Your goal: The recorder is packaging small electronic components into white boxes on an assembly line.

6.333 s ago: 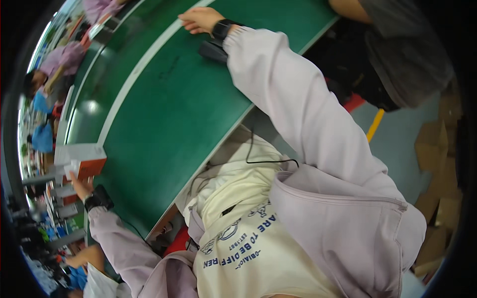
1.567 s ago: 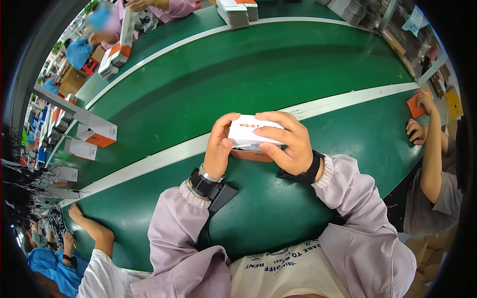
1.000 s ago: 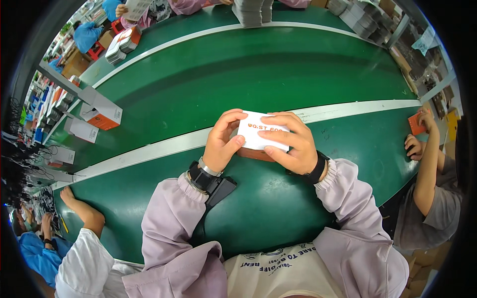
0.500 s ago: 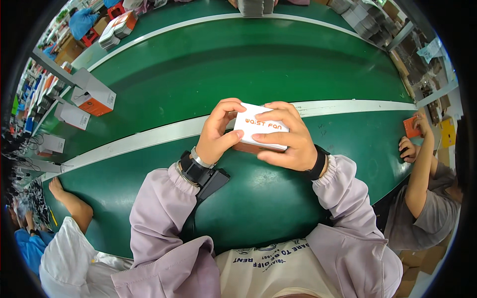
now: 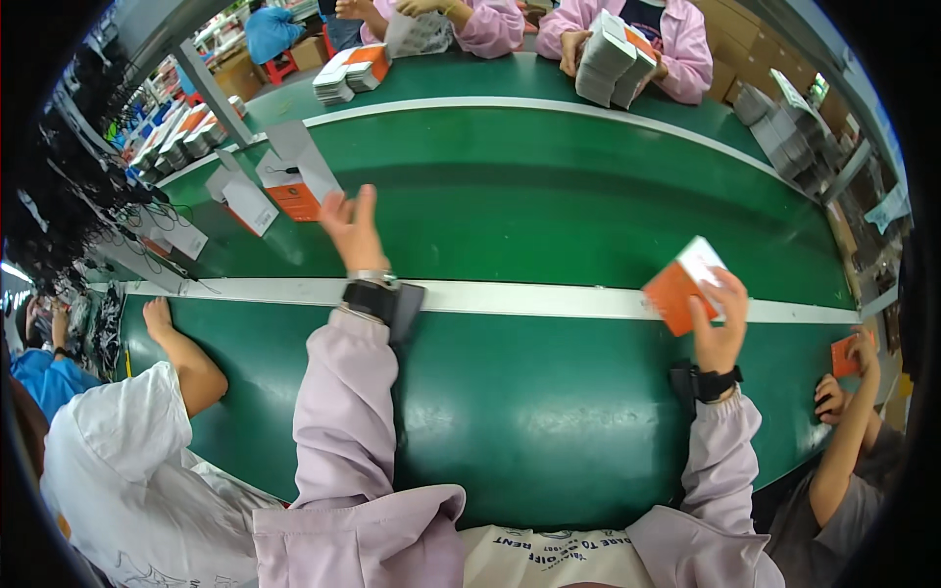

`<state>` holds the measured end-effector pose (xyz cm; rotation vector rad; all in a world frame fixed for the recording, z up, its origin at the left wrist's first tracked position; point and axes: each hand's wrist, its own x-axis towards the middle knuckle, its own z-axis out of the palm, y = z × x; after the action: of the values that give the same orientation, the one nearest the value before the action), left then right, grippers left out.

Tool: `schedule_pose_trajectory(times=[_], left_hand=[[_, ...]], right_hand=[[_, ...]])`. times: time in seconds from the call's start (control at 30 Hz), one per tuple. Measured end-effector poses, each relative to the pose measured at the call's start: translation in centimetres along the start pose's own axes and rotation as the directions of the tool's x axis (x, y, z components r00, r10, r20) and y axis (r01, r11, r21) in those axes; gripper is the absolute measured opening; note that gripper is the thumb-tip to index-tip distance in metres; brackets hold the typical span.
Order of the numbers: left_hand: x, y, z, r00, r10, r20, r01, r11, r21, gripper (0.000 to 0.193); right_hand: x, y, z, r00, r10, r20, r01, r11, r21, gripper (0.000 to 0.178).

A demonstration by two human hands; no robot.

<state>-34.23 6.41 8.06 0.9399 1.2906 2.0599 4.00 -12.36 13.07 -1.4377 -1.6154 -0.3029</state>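
My right hand (image 5: 720, 309) grips a small white and orange box (image 5: 676, 294), held tilted over the white strip (image 5: 549, 298) on the right. Reaching forward and to the left, my left hand (image 5: 355, 230) has its fingers spread and holds nothing. Just beyond its fingertips stands an open box (image 5: 294, 201) with an orange front and a raised white flap; a dark cable shows at its top. A second open white and orange box (image 5: 245, 204) is left of it. Both my wrists wear black bands.
Another open white box (image 5: 176, 233) stands farther left beside hanging black cables (image 5: 69, 186). Across the green table (image 5: 549, 206), a person holds a stack of flat boxes (image 5: 613, 64), near another stack (image 5: 351, 73). Co-workers sit on both sides; the right one holds an orange box (image 5: 843, 355).
My left hand has let go of the box and moved forward and left. My right hand has carried the box to the right. The view has shifted, showing more of the people opposite.
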Motion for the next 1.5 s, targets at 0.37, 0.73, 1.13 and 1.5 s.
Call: schedule_pose_trajectory(times=[0.37, 0.73, 1.13, 1.5], left_hand=[[10.3, -5.2, -6.1, 0.976, 0.198, -0.090, -0.137, 0.882, 0.452, 0.097], [6.5, -3.3, -4.3, 0.977, 0.126, 0.170, -0.188, 0.886, 0.424, 0.090], [-19.4, 3.7, 3.0, 0.512, -0.060, 0.857, 0.063, 0.997, 0.033, 0.070], [-20.6, 5.9, 5.2, 0.412, 0.038, 0.911, 0.184, 0.975, -0.124, 0.073]], right_hand=[[0.0, -0.2, -1.4, 0.955, -0.075, -0.286, -0.033, 0.933, -0.358, 0.024], [-0.8, -5.4, 1.7, 0.977, -0.161, 0.141, 0.127, 0.966, 0.225, 0.022], [-1.9, -6.0, 3.9, 0.943, 0.176, 0.281, -0.314, 0.750, 0.583, 0.058], [-2.4, -4.0, 5.2, 0.944, 0.297, 0.141, -0.286, 0.530, 0.798, 0.048]])
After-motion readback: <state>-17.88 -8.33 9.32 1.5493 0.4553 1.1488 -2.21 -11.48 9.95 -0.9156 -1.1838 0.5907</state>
